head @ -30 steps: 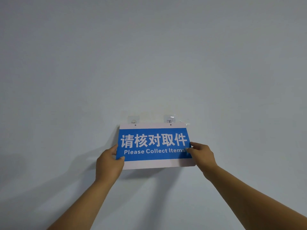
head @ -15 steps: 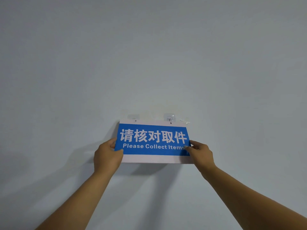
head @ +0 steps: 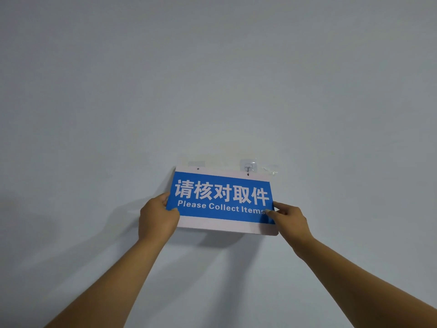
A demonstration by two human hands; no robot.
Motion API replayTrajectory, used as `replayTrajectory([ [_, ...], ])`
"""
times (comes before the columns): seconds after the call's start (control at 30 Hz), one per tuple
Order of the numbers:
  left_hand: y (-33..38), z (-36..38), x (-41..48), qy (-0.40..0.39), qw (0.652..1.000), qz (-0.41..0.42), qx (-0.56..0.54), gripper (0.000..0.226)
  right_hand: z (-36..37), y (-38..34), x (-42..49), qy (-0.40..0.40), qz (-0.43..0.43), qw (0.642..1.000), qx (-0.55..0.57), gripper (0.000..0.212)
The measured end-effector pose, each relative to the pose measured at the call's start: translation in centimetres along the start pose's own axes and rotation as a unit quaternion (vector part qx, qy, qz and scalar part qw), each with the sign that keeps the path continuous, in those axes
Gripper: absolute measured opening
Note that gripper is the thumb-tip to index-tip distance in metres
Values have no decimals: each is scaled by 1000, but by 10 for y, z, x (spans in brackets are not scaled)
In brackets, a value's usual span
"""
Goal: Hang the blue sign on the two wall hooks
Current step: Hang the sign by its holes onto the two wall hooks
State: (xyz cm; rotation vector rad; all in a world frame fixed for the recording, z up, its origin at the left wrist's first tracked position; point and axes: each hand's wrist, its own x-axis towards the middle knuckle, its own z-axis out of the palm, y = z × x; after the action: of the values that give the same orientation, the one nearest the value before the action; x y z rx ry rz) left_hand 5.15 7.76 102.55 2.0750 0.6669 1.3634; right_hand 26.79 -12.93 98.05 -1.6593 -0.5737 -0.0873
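The blue sign (head: 222, 200) has white borders, white Chinese characters and the words "Please Collect Items". It is held flat against the pale wall, tilted a little with its right side lower. My left hand (head: 157, 217) grips its lower left edge, and my right hand (head: 289, 217) pinches its lower right edge. Two small holes sit in the sign's top border. The right wall hook (head: 247, 165), metal on a clear adhesive pad, shows just above the right hole. Of the left wall hook (head: 196, 164), only the pad's top shows above the sign.
A loose scrap of clear film (head: 272, 171) sticks to the wall right of the right hook. The plain pale wall (head: 212, 79) fills the rest of the view, with shadows of my arms below the sign.
The sign has moved up the wall with both hands. Its top edge now covers most of the left hook's pad and reaches the foot of the right hook.
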Motion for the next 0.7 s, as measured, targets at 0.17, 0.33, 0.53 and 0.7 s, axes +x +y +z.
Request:
replayTrajectory([
  [0.17, -6, -1, 12, -27, 1000, -2, 10, 35, 5, 4, -1, 5, -2, 1000, 24, 46],
  [0.33, -16, 9, 5, -33, 999, -22, -10, 34, -1, 5, 0, 3, 0, 1000, 22, 51],
  [0.53, -28, 25, -13, -23, 999, -38, -31, 36, -9, 2, 4, 10, -15, 1000, 13, 50],
  [0.7, -37, 35, -14, 2, 999, -38, -37, 38, -8, 7, 6, 1, -19, 1000, -12, 53],
])
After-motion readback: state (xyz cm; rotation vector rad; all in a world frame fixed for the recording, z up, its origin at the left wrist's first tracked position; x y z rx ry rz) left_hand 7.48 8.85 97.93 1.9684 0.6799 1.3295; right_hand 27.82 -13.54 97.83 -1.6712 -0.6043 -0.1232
